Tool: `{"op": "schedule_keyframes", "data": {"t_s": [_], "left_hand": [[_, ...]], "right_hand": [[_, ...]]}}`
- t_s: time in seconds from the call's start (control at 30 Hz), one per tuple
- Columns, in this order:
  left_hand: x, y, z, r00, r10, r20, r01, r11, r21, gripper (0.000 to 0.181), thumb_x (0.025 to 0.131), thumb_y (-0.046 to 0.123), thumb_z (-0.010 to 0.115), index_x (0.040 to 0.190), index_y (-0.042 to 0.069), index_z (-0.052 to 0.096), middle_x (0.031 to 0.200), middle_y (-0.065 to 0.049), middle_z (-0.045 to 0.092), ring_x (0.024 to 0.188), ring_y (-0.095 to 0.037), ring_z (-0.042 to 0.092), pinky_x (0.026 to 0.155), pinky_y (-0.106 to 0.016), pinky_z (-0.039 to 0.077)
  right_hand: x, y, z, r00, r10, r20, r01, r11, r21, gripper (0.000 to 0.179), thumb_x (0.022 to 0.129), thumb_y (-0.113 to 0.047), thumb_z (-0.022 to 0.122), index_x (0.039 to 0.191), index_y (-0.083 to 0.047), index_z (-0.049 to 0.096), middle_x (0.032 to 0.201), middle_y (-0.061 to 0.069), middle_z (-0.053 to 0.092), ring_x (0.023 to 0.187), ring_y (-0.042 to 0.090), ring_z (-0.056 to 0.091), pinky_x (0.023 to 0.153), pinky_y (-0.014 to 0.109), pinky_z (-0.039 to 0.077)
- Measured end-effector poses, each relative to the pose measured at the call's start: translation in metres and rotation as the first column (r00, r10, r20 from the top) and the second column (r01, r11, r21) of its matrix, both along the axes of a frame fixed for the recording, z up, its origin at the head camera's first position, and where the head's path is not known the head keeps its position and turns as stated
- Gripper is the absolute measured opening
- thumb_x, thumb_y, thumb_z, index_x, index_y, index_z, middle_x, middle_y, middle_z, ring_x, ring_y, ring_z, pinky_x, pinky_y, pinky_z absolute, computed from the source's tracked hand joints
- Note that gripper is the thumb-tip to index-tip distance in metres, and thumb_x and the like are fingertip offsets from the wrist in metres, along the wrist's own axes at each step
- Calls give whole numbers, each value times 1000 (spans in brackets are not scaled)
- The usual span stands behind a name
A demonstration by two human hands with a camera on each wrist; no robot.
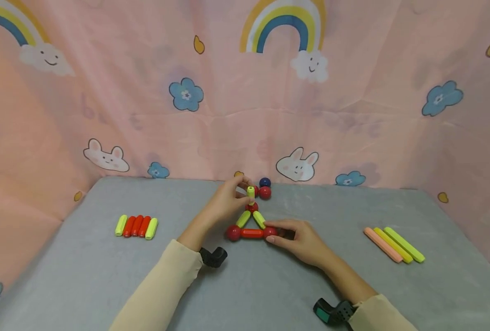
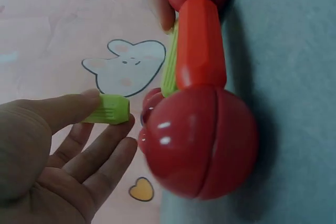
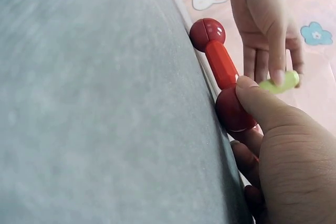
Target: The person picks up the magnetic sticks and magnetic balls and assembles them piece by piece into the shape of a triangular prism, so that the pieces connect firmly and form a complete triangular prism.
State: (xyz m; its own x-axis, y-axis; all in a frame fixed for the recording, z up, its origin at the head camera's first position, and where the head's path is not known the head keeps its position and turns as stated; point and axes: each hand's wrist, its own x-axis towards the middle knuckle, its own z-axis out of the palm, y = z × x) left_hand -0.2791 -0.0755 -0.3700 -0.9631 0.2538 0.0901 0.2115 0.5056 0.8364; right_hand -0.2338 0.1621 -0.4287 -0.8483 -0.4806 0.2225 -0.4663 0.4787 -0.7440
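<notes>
A triangle of magnetic rods and balls lies mid-table in the head view. Its front side is a red rod [image 1: 252, 234] between a left red ball [image 1: 233, 233] and a right red ball [image 1: 270, 233]. Two yellow-green rods [image 1: 243, 219] run back to the far red ball [image 1: 251, 207]. My left hand [image 1: 227, 198] pinches another short yellow-green rod [image 1: 250, 191] between thumb and fingertips, upright over that far ball. In the left wrist view this rod's [image 2: 114, 108] end is bare. My right hand [image 1: 300, 239] grips the right ball [image 3: 233, 109] with thumb and fingers.
Behind the left hand sit a blue ball [image 1: 264, 182] and two red balls [image 1: 265, 192], one partly hidden. Several short red and yellow-green rods [image 1: 137, 226] line up at left. Three long rods [image 1: 395, 245] lie at right. A pink patterned cloth [image 1: 236, 128] hangs behind the table.
</notes>
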Motion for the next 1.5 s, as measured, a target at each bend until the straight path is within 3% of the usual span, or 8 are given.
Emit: {"op": "schedule_keyframes", "data": {"t_s": [0.23, 0.53, 1.07, 1.17, 1.3, 1.4, 1.5], "left_hand": [[-6, 0, -10, 999, -32, -42, 34, 998, 46, 22, 94, 7, 70, 112, 13, 58, 121, -11, 65, 103, -28, 72, 85, -37, 61], [-5, 6, -22, 994, -86, -73, 85, 996, -15, 32, 90, 1, 72, 120, 6, 61, 122, -14, 67, 111, -29, 70, 93, -40, 59], [-7, 7, -29, 989, -70, -133, 68, 997, -19, 35, 89, 0, 74, 121, 6, 64, 117, -12, 70, 109, -29, 70, 92, -39, 60], [-7, 4, -28, 990, -63, -123, 61, 998, -26, 35, 89, 1, 74, 123, 6, 64, 118, -12, 70, 111, -29, 69, 93, -40, 59], [-4, -2, -22, 996, -47, -82, 41, 996, -75, 50, 90, 6, 74, 137, 8, 58, 125, -13, 68, 117, -30, 67, 99, -44, 57], [3, -15, -10, 998, -20, -51, 11, 988, -156, 56, 92, 14, 73, 145, 10, 52, 131, -14, 65, 121, -32, 64, 103, -47, 54], [19, -45, 9, 999, 25, -39, -34, 963, -268, 51, 96, 21, 69, 143, 9, 54, 135, -15, 64, 122, -33, 63, 104, -49, 53]], "right_hand": [[-1, -1, -1, 1000, -8, -12, 8, 1000, 4, 37, 91, -34, 75, 127, -24, 72, 115, -4, 74, 91, 8, 61, 79, 23, 52], [3, 5, -4, 1000, -1, -23, 1, 1000, 9, 36, 91, -32, 75, 126, -22, 72, 119, -3, 74, 96, 6, 63, 84, 23, 53], [1, 2, -3, 1000, 2, -23, -1, 1000, 23, 38, 92, -35, 74, 128, -24, 71, 120, -5, 74, 100, 7, 64, 91, 26, 54], [0, 0, -2, 1000, 10, -22, -9, 1000, 20, 37, 92, -35, 74, 128, -24, 71, 118, -5, 74, 96, 6, 63, 86, 24, 54], [-1, -1, -1, 1000, 25, -14, -24, 1000, 13, 37, 92, -33, 74, 128, -23, 71, 116, -3, 74, 92, 8, 62, 82, 23, 53], [-1, 0, -1, 1000, 9, -6, -9, 1000, 16, 37, 92, -32, 75, 128, -24, 71, 118, -4, 73, 95, 9, 62, 84, 24, 53], [0, -2, -2, 1000, -16, 2, 16, 999, 28, 37, 91, -35, 76, 127, -27, 71, 119, -6, 73, 98, 9, 62, 86, 24, 53]]}}
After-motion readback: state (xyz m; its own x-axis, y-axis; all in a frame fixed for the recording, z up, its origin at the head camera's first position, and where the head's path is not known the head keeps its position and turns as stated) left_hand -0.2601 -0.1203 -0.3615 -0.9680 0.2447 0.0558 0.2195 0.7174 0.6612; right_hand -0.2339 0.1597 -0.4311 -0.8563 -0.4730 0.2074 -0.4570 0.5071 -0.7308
